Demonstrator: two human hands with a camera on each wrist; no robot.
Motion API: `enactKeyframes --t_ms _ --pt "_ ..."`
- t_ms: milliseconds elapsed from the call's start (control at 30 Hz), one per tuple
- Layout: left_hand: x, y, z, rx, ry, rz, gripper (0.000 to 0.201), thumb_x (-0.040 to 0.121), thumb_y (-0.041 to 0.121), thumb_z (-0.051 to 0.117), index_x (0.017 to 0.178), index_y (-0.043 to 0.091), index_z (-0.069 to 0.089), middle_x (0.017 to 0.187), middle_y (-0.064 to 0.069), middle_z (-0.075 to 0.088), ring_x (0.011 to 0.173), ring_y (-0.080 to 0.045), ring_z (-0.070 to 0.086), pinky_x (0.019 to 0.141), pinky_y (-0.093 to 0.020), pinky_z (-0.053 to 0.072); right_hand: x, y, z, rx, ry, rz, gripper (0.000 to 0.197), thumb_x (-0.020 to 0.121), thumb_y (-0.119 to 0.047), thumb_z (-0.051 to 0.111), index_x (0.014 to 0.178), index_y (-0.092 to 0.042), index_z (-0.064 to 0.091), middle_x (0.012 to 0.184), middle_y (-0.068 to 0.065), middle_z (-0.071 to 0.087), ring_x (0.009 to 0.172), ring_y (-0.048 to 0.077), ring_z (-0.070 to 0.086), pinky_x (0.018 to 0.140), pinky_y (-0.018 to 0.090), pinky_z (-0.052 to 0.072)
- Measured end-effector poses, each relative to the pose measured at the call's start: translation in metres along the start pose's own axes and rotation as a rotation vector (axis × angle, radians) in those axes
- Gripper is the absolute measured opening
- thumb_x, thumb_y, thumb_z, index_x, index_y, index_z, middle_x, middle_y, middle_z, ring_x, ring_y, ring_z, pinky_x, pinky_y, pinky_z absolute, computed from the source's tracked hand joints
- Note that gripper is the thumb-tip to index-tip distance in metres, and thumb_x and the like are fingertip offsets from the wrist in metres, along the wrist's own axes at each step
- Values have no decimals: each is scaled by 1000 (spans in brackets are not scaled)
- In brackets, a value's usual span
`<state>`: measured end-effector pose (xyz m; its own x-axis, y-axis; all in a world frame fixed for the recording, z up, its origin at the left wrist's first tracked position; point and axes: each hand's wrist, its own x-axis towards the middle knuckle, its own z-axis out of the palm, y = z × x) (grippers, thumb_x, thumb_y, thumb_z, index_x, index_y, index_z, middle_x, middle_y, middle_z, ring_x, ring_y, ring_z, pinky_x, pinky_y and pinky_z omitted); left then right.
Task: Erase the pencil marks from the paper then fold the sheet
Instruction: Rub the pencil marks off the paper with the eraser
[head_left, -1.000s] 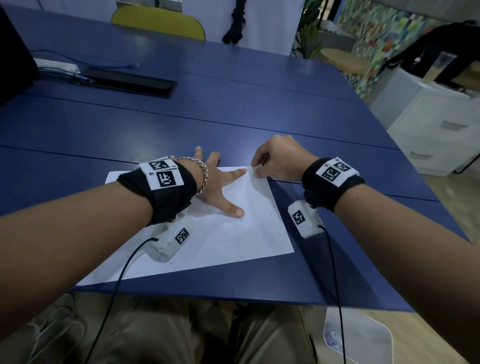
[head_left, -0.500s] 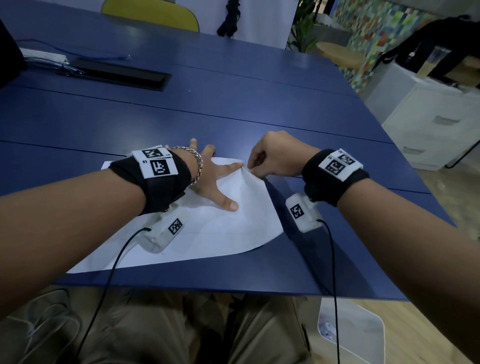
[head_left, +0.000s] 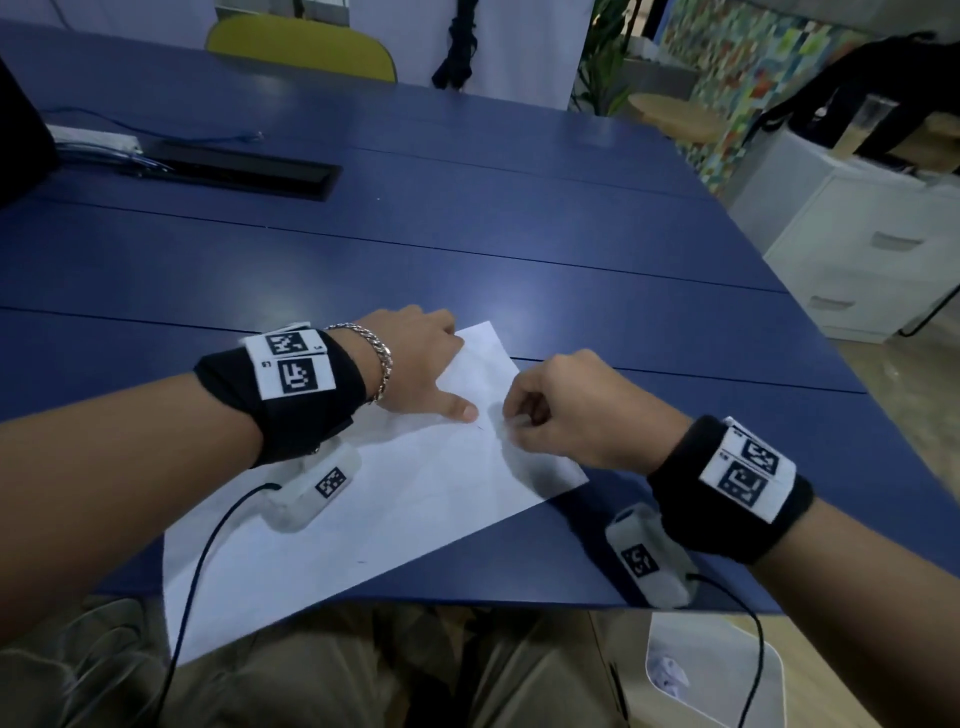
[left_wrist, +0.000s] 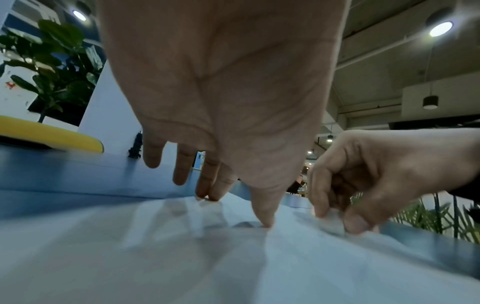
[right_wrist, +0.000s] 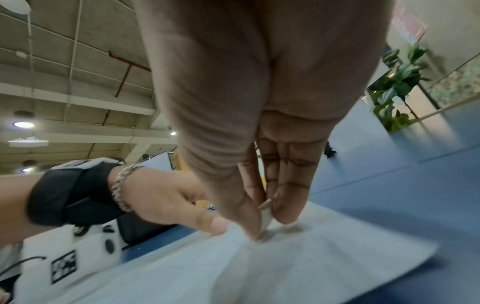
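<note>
The right hand (head_left: 566, 410) pinches a small eraser (right_wrist: 265, 216) and rubs the paper (head_left: 405, 499) while the flat left hand (head_left: 415, 364) presses it down, so a few marks and the folding are left

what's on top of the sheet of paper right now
The left hand presses its thumb and fingertips on the paper; the right hand pinches a small white eraser against it. Marks beneath the hands are hidden.

left hand (head_left: 415, 364) spread, fingers (left_wrist: 262, 207) pressing down, right hand (head_left: 576, 410) curled, thumb and fingers pinched
</note>
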<state>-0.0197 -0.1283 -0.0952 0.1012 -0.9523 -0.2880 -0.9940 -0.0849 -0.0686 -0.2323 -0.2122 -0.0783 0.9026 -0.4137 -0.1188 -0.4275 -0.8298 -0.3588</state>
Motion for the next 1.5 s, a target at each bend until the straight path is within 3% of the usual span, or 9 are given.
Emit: enactKeyframes --t_ms 133,300,500,600,767,933,1133,1400,1500 --pt "-12 -17 -2 41 39 73 55 100 61 41 129 19 62 148 2 47 130 -24 48 107 -41 41 7 21 -10 -69 66 98 12 82 -19 68 91 -20 76 82 -8 71 80 15 67 75 35 60" --pt "-35 -17 7 -24 35 154 74 78 74 25 114 22 63 131 4 61 118 -22 58 102 -45 46 19 43 -21 -116 129 182 9 81 -19 70 89 -19 74 80 -8 66 83 19 66 76 36 59" --pt "-43 -10 14 -242 119 83 68 88 76 56 136 28 57 132 10 55 117 -17 58 97 -35 49 10 23 -16 -57 141 61 10 84 -18 71 93 -19 75 77 -13 67 80 11 65 71 19 52" --pt "-40 -10 17 -227 95 -12 96 72 92 54 142 26 52 138 4 47 121 -22 55 100 -38 50 4 13 -6 -59 61 32 11 83 -19 72 93 -21 75 78 -13 68 77 8 65 72 25 53" --pt "-36 -13 24 -208 -34 -140 129 52 106 47 161 44 20 158 -2 26 147 -29 31 118 -50 35 0 15 -6 -24 21 98 6 82 -22 75 88 -22 72 77 -11 70 75 7 67 72 34 60" --pt "-35 -11 16 -237 -191 -256 129 43 109 48 153 66 -4 172 0 -14 156 -47 -8 120 -72 14 19 8 -23 -88 -77 78 13 79 -26 79 91 -25 75 87 -11 73 82 8 67 75 31 58" --pt "-38 -6 12 -260 -256 -309 122 49 105 55 146 74 -13 170 1 -28 154 -49 -20 115 -80 10 69 -15 -10 27 123 12 15 84 -28 80 96 -18 78 88 -6 74 85 14 68 81 31 56" --pt "-37 -8 14 -291 -283 -316 125 46 107 54 143 75 -18 168 1 -33 152 -50 -26 114 -81 11 79 -18 -2 2 33 -3 21 78 -28 87 96 -20 80 85 -9 73 84 10 67 77 25 56" --pt "-36 -8 15 -286 -280 -310 125 45 107 53 142 75 -19 168 1 -32 151 -51 -25 114 -81 12 83 -14 -5 -29 133 52 17 79 -25 83 94 -19 79 83 -8 71 87 14 68 80 30 58"
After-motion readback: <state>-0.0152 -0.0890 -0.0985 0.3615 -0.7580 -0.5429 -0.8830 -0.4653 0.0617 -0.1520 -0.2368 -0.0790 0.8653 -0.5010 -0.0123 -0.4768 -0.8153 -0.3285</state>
